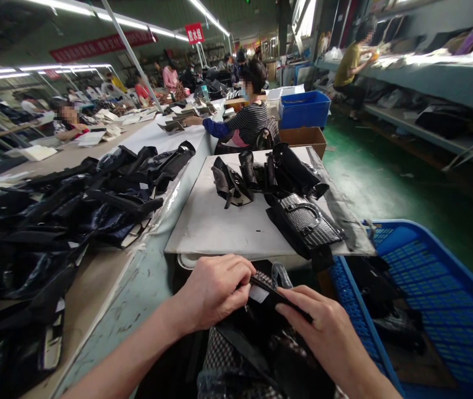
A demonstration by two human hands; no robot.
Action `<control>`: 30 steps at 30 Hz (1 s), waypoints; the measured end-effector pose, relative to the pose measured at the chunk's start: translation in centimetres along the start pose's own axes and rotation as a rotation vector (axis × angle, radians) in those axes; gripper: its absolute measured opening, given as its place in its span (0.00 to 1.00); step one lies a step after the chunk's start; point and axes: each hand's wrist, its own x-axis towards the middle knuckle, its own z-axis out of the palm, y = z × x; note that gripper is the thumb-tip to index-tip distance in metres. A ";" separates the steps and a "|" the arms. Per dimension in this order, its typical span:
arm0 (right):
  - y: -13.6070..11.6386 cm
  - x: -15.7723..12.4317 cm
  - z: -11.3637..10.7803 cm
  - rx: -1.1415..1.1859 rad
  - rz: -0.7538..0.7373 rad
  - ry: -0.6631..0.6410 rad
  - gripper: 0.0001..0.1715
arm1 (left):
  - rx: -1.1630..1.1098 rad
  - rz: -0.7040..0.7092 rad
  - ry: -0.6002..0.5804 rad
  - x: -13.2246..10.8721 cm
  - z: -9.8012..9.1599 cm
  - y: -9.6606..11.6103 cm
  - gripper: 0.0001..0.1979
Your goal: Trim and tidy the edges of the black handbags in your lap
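Black strap (280, 300), white label (258, 293) illegible, in left hand (215, 291)

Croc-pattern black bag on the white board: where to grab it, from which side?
Probably its near corner, from the near side: the bag lies flat and that corner appears to overhang the white board, so there is room beneath it. The handle lies flat on its face, harder to hook.

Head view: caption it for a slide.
Left hand and right hand grip a black piece before a white board holding bags.
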 end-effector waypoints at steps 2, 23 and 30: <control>0.0 0.0 0.0 -0.039 -0.015 -0.005 0.13 | 0.007 0.005 0.013 -0.2 0.1 0.1 0.05; -2.4 1.8 -2.1 -0.257 -0.264 -0.232 0.11 | -0.031 -0.055 0.023 0.1 0.7 0.5 0.05; -3.0 3.4 -1.2 -0.158 -0.199 -0.252 0.12 | -0.056 -0.054 0.025 0.0 0.7 0.5 0.04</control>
